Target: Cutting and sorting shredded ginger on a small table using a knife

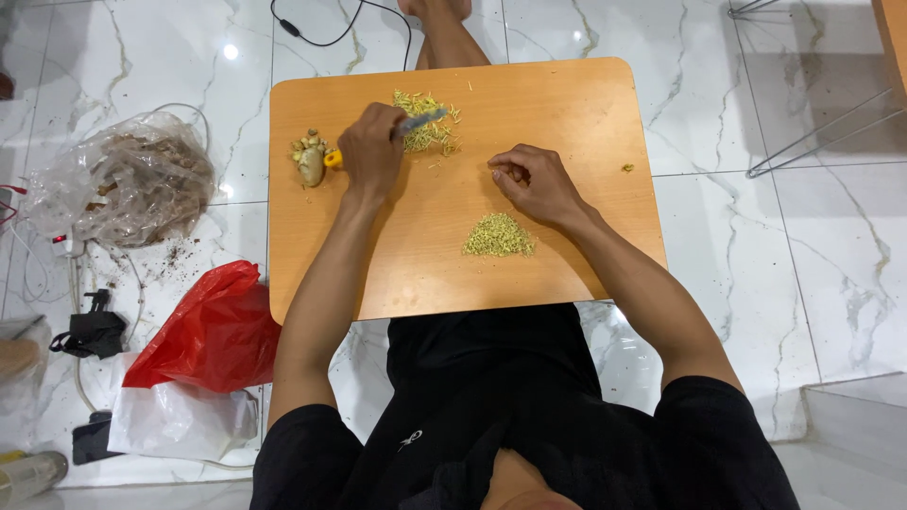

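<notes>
Left hand: the left hand (370, 151) is closed around a knife (397, 130) with a yellow handle end and a greyish blade, the blade lying over the far pile
Right hand: the right hand (535, 182) rests on the board with fingers curled in loosely, gripping nothing that can be seen
Far pile: chopped greenish-yellow bits (427, 123) spread near the board's far edge, under the blade
Near pile: a neat heap of finely chopped bits (499, 236) just beside the right wrist
Ginger: knobbly pieces of ginger root (310, 158) lie at the board's left edge, just beside the left hand
Board: an orange wooden board (586, 113) over the person's lap
Floor: a red plastic bag (213, 331) and a clear plastic bag (128, 179) to the left on white marble
</notes>
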